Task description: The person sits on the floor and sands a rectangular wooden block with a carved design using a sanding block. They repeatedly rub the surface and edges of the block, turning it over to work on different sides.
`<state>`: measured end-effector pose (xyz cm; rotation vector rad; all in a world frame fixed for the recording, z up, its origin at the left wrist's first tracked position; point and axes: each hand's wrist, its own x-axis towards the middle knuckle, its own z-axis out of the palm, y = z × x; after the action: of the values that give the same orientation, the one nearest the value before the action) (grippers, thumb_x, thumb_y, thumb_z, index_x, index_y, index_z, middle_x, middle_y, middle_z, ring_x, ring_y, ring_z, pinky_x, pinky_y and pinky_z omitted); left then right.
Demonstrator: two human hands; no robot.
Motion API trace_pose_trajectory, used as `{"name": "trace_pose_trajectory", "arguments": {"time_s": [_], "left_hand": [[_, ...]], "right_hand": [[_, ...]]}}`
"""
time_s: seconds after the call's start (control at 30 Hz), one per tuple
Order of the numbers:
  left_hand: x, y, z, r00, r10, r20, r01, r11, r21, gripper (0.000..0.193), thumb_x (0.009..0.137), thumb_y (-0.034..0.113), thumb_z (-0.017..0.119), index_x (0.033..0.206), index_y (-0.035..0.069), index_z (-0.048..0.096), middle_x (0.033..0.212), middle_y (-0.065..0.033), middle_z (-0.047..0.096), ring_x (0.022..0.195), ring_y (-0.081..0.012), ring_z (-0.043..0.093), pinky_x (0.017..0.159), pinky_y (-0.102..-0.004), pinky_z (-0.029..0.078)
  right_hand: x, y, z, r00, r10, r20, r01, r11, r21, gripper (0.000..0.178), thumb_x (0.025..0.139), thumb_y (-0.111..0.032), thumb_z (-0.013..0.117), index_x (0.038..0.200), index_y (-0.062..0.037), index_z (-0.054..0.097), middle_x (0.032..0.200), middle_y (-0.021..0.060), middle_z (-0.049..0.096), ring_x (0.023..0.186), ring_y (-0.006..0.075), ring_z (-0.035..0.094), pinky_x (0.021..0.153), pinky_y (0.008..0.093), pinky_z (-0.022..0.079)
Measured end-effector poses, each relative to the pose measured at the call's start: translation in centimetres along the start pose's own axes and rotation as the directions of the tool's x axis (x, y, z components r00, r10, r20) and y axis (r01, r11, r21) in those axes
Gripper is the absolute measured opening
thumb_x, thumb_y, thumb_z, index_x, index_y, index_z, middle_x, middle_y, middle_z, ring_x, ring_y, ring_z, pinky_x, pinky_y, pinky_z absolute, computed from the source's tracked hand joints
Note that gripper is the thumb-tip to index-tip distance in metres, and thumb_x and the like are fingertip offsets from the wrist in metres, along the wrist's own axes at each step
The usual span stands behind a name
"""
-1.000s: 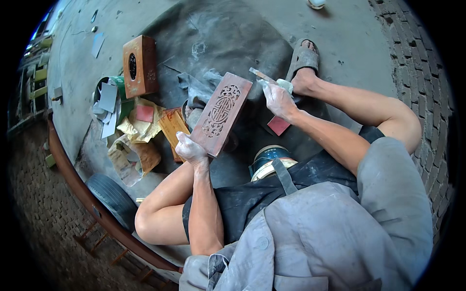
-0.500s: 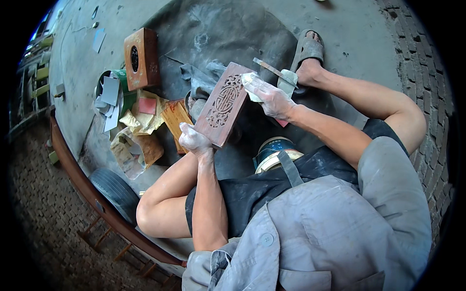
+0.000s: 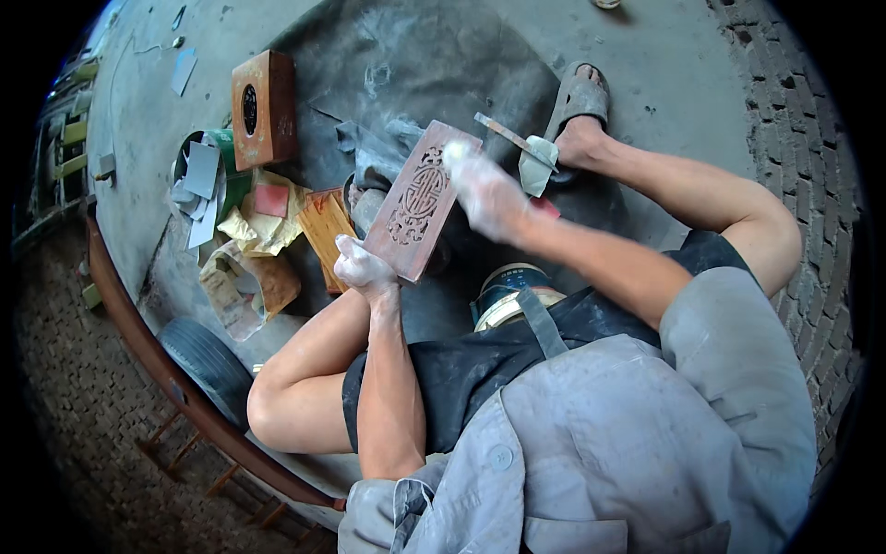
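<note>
My left hand (image 3: 362,265), coated in white dust, grips the lower left corner of a reddish-brown carved wooden panel (image 3: 404,194). The panel tilts above the dark mat, its fretwork of a round motif and scrolls facing up. At the panel's upper right, my right hand (image 3: 494,198) is smeared by motion, also pale with dust. Its fingers are closed on a white cloth-like piece (image 3: 452,154) against the carved face; how much of that piece lies under the fingers is hidden.
A brown wooden box with an oval opening (image 3: 277,115) stands left, beside a green bucket (image 3: 233,185) holding grey sheets. Crumpled yellowish paper (image 3: 268,231) and a yellow-brown wooden piece (image 3: 326,222) lie nearer. A pale sheet (image 3: 538,166) sits by my foot; a lidded pail (image 3: 508,286) between my legs.
My right hand has moved left and slightly down along the panel, with the white piece still in it. My left hand keeps its grip; the whole view has shifted slightly.
</note>
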<state>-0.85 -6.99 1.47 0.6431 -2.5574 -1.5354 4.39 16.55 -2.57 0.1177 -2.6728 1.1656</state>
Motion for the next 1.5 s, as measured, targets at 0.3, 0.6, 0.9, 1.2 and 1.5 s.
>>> {"name": "trace_pose_trajectory", "arguments": {"time_s": [0.3, 0.6, 0.9, 1.2, 1.5], "left_hand": [[-0.3, 1.1, 0.2, 1.000, 0.009, 0.013, -0.009, 1.000, 0.030, 0.059, 0.109, 0.029, 0.045, 0.060, -0.002, 0.048, 0.052, -0.0080, 0.050, 0.050, -0.0185, 0.046, 0.055, -0.0427, 0.038], [-0.5, 0.7, 0.5, 1.000, 0.021, -0.019, -0.020, 0.998, 0.060, 0.059, 0.107, 0.031, 0.045, 0.056, 0.002, 0.047, 0.054, -0.0047, 0.053, 0.051, -0.0164, 0.047, 0.055, -0.0393, 0.042], [-0.2, 0.8, 0.6, 1.000, 0.001, 0.017, -0.001, 0.999, 0.050, 0.060, 0.108, 0.031, 0.044, 0.057, 0.000, 0.047, 0.054, -0.0048, 0.052, 0.051, -0.0160, 0.046, 0.055, -0.0405, 0.040], [-0.7, 0.3, 0.2, 0.993, 0.116, 0.021, -0.117, 0.990, 0.076, 0.059, 0.109, 0.031, 0.044, 0.060, -0.001, 0.047, 0.054, -0.0043, 0.049, 0.052, -0.0166, 0.045, 0.054, -0.0421, 0.038], [-1.0, 0.6, -0.2, 0.998, 0.062, 0.031, -0.065, 0.994, 0.083, 0.057, 0.109, 0.030, 0.042, 0.061, 0.000, 0.047, 0.054, -0.0071, 0.051, 0.052, -0.0179, 0.048, 0.056, -0.0415, 0.040]], "right_hand": [[0.6, 0.5, 0.9, 0.976, 0.169, -0.137, -0.179, 0.982, -0.067, 0.041, 0.102, -0.009, 0.053, 0.137, 0.0120, 0.058, 0.142, 0.0362, 0.058, 0.138, 0.0480, 0.054, 0.123, 0.0519, 0.038], [0.7, -2.0, -0.2, 0.988, 0.149, -0.048, -0.149, 0.989, 0.013, 0.043, 0.100, -0.008, 0.055, 0.138, 0.0114, 0.058, 0.139, 0.0330, 0.061, 0.138, 0.0463, 0.055, 0.124, 0.0521, 0.038], [1.8, 0.6, 1.3, 0.964, 0.246, -0.103, -0.250, 0.968, -0.025, 0.041, 0.102, -0.011, 0.055, 0.136, 0.0107, 0.058, 0.141, 0.0365, 0.058, 0.136, 0.0513, 0.054, 0.121, 0.0523, 0.040], [2.9, 1.1, 2.6, 0.976, 0.209, -0.055, -0.212, 0.976, -0.049, 0.047, 0.102, -0.016, 0.055, 0.140, 0.0119, 0.055, 0.145, 0.0366, 0.056, 0.139, 0.0527, 0.051, 0.124, 0.0518, 0.036], [3.9, 0.8, 3.1, 0.998, 0.050, 0.045, -0.051, 0.998, 0.026, 0.046, 0.100, -0.015, 0.052, 0.138, 0.0105, 0.060, 0.146, 0.0350, 0.056, 0.139, 0.0464, 0.055, 0.123, 0.0498, 0.038]]}}
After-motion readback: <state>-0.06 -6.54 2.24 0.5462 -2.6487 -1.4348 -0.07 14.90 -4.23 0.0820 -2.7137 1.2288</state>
